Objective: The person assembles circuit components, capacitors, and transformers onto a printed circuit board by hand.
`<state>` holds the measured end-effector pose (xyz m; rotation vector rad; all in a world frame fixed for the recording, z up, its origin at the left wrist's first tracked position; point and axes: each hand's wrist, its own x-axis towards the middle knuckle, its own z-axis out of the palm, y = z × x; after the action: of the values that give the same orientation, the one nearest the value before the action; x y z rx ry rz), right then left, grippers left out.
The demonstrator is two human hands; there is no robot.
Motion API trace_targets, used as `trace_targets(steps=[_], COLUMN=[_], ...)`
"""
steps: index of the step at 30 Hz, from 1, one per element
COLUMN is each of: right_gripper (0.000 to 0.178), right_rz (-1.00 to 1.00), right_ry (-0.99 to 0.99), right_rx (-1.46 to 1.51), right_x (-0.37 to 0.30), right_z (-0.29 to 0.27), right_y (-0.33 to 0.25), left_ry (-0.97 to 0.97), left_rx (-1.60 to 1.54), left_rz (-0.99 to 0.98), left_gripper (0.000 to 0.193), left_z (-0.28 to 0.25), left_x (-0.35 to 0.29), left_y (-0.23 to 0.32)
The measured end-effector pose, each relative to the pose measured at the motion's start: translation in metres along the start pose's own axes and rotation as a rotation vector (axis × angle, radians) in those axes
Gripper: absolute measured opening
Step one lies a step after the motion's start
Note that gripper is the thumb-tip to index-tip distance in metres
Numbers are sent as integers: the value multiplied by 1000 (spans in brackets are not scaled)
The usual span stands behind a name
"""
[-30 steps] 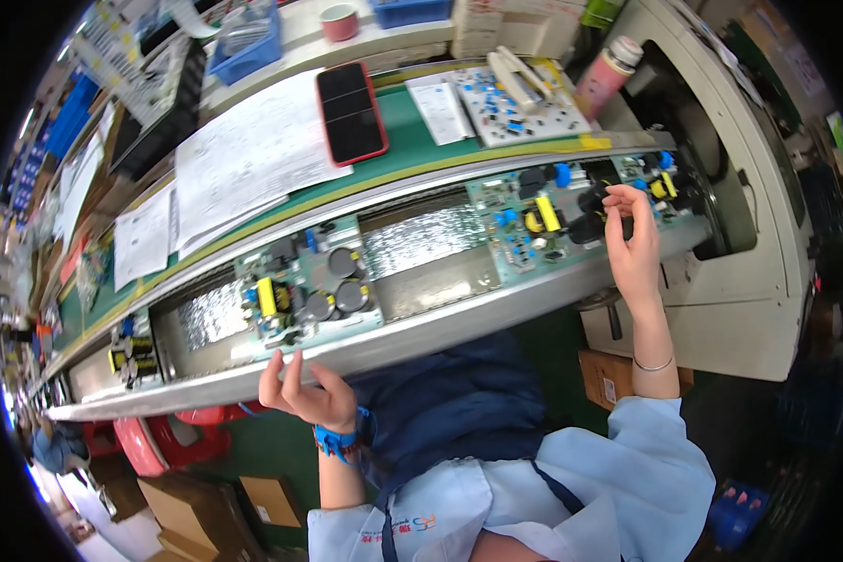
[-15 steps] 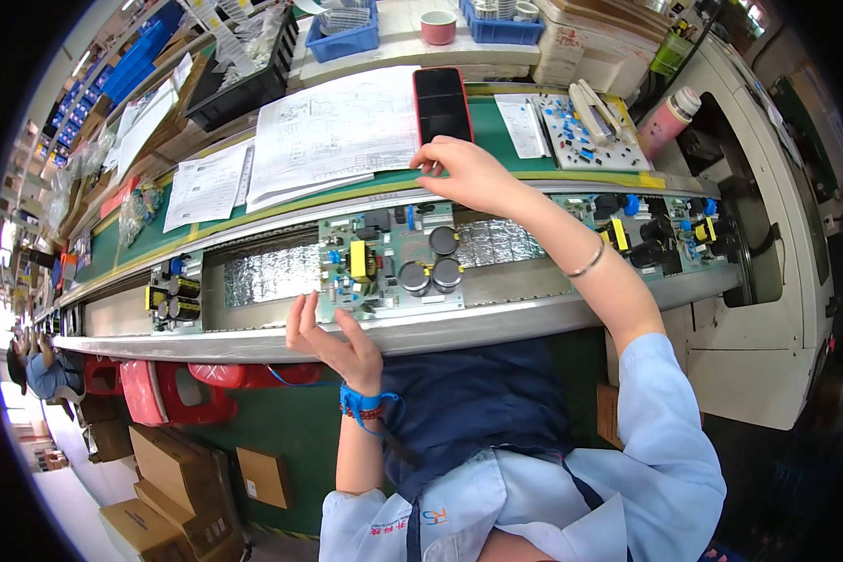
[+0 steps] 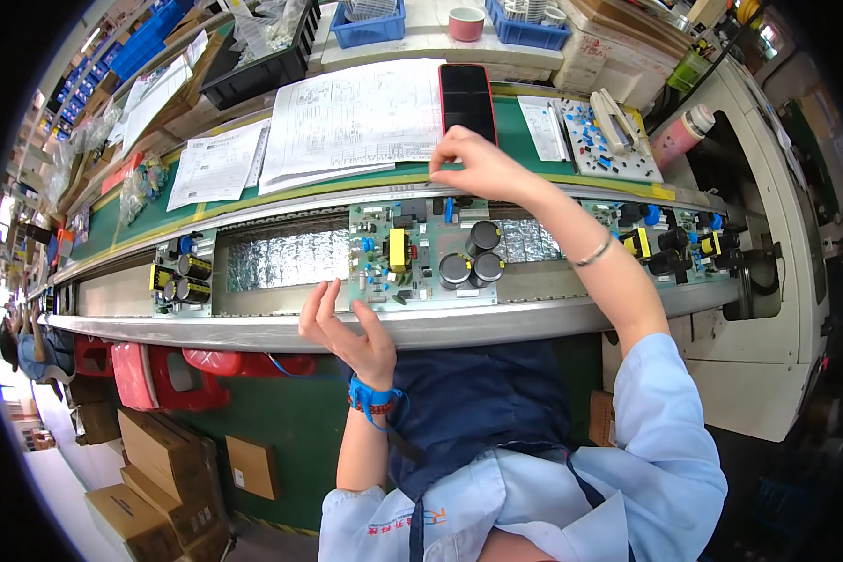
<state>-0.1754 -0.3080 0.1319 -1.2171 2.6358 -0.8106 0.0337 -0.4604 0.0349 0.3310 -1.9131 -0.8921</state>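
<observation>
A green circuit board [image 3: 426, 272] with a yellow transformer and three black round capacitors lies in the conveyor track in front of me. My left hand [image 3: 351, 337] is at its near left corner, over the metal rail, fingers spread and holding nothing visible. Just beyond the board's far edge, my right hand [image 3: 482, 167] has thumb and fingertips pinched together. Whatever is between them is too small to make out. A red-edged black phone [image 3: 467, 98] lies directly beyond that hand, beside printed sheets [image 3: 347, 122].
More boards sit in the track: one at left [image 3: 183, 276], others at right [image 3: 639, 234]. A white tray with loose components [image 3: 618, 159], a pink bottle [image 3: 681, 136], blue baskets [image 3: 370, 28] and a black crate [image 3: 253, 61] stand beyond. A metal rail [image 3: 253, 332] borders the near side.
The view has turned slightly, so most of the bench appears farther right. My left hand has stayed beside the board's near left corner; my right fingertips look more tightly pinched, still near the phone.
</observation>
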Motion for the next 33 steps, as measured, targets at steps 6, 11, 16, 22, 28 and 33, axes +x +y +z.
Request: trace_targets(steps=[6, 11, 16, 22, 28, 33], right_gripper=[13, 14, 23, 21, 18, 24], right_rz=[82, 155, 206, 40, 228, 609], right_ry=[-58, -87, 81, 371, 748, 1010], right_rx=[85, -55, -302, -149, -280, -714], right_x=[-69, -98, -110, -135, -217, -314], right_z=[-30, -25, -21, -14, -64, -130], right_y=[-32, -35, -42, -47, -53, 16], left_ry=[9, -2, 6, 13, -17, -8], left_rx=[12, 37, 9, 57, 34, 60], left_rz=[18, 16, 13, 15, 50, 62], left_gripper=[36, 34, 36, 33, 31, 33], left_z=[-2, -6, -1, -9, -11, -14], left_x=[2, 3, 6, 5, 13, 17], left_y=[-1, -1, 3, -10, -13, -17])
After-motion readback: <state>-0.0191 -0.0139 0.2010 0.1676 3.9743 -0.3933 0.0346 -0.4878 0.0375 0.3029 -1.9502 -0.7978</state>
